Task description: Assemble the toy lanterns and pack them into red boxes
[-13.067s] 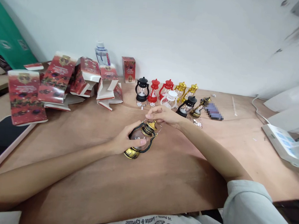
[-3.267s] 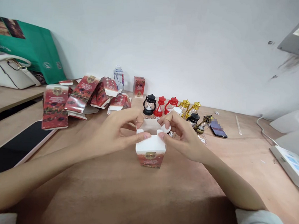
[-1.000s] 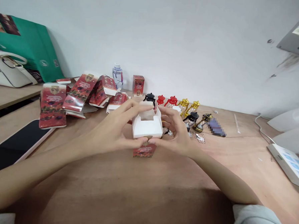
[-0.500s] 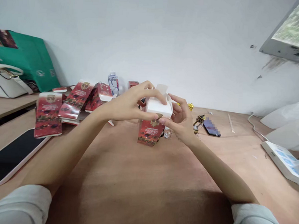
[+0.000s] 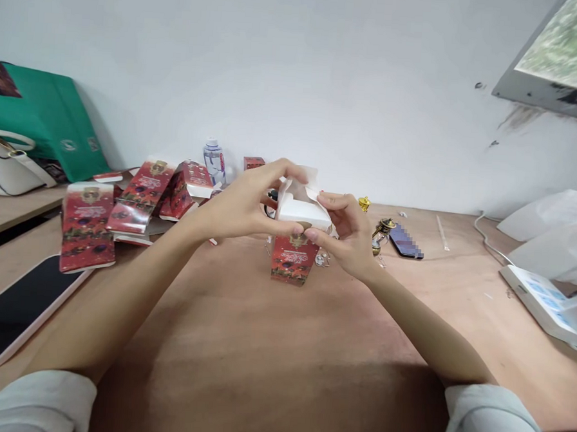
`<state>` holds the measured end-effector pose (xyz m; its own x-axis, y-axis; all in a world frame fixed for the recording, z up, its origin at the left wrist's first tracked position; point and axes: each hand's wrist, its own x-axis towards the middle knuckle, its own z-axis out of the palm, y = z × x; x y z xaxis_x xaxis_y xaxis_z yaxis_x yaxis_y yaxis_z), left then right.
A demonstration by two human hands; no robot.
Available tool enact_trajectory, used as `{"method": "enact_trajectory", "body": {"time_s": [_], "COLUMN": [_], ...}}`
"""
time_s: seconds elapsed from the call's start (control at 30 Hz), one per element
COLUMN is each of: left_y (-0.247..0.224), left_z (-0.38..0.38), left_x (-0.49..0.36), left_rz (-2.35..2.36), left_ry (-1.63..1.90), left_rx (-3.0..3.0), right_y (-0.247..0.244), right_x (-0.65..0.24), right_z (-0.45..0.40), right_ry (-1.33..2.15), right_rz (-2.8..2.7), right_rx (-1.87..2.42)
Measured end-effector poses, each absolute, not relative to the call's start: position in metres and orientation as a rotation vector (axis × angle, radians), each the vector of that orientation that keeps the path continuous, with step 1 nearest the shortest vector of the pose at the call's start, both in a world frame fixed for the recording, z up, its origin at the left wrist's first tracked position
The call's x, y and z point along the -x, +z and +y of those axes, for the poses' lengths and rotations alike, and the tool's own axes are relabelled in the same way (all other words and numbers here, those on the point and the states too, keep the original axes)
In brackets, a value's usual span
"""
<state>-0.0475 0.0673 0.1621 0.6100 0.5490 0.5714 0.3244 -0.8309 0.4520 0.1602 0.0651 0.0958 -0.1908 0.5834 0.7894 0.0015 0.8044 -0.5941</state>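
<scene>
A red printed cardboard box (image 5: 293, 261) stands upright in front of me, its white inner flaps raised at the top. My left hand (image 5: 258, 198) grips its left side, thumb along the front edge and fingers over the back flap. From the right, my right hand (image 5: 346, 235) holds the box with the thumb on the front edge and the forefinger at a side flap. Both thumbs nearly meet at the front. What is inside the box cannot be seen. Just behind and right of it lie small metal pieces (image 5: 322, 259) and a small bronze-coloured lantern (image 5: 382, 232).
Several flat or folded red boxes (image 5: 89, 228) lie to the left, beside a tablet-like dark screen (image 5: 17, 311). Behind them stands a water bottle (image 5: 214, 162). A phone (image 5: 406, 240), a white power strip (image 5: 547, 307) and white plastic bags (image 5: 558, 236) are on the right.
The fingers of my left hand have lifted off the front white flap to the back flap, and the top now gapes. The box is more upright. The view has shifted slightly.
</scene>
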Motion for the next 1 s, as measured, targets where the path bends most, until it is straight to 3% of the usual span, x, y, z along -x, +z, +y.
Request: {"method": "enact_trajectory", "body": {"time_s": [0.4,0.67,1.0], "left_y": [0.137,0.117,0.129], "left_z": [0.072,0.096,0.094], "left_x": [0.026,0.026,0.04], "left_rz": [0.481,0.602,0.473], "left_ry": [1.489,1.27,1.53], "left_rx": [-2.114,-2.087,-2.335], "right_y": [0.104,0.1,0.142], "right_x": [-0.169,-0.173,-0.17], "right_z": [0.064,0.08,0.074], "right_ry": [0.458,0.544,0.599], "right_rz": [-1.694,-1.66,-1.744], "right_rx": [0.409,0.502,0.525]}}
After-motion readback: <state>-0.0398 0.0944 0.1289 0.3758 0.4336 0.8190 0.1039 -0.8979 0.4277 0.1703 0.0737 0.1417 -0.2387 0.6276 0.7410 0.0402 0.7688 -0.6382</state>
